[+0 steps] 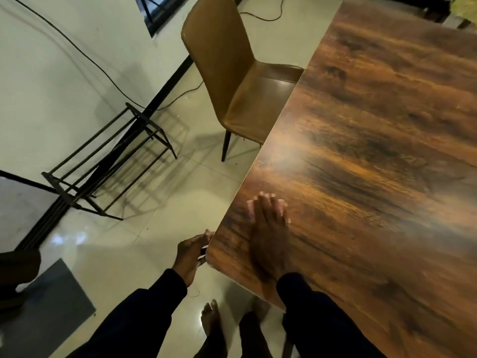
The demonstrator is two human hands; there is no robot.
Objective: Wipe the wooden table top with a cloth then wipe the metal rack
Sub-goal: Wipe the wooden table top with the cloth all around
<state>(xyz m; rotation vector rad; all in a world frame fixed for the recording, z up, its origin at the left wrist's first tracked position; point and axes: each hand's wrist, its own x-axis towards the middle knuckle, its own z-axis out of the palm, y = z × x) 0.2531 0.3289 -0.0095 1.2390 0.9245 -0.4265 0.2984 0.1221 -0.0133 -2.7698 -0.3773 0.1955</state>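
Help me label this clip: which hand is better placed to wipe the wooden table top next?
Likely right. The right hand lies flat on the wooden table top, fingers straight, while the left hand only grips the table's edge, off its surface.

left hand (192, 257): fingers curled, maybe gripping | right hand (268, 233): flat, palm-down (blurred)

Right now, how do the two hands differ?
The right hand lies flat on the table top, fingers straight; the left hand curls its fingers at the table's edge. The right hand is over the wood; the left hand hangs beside it, above the floor. Both come from dark sleeves.
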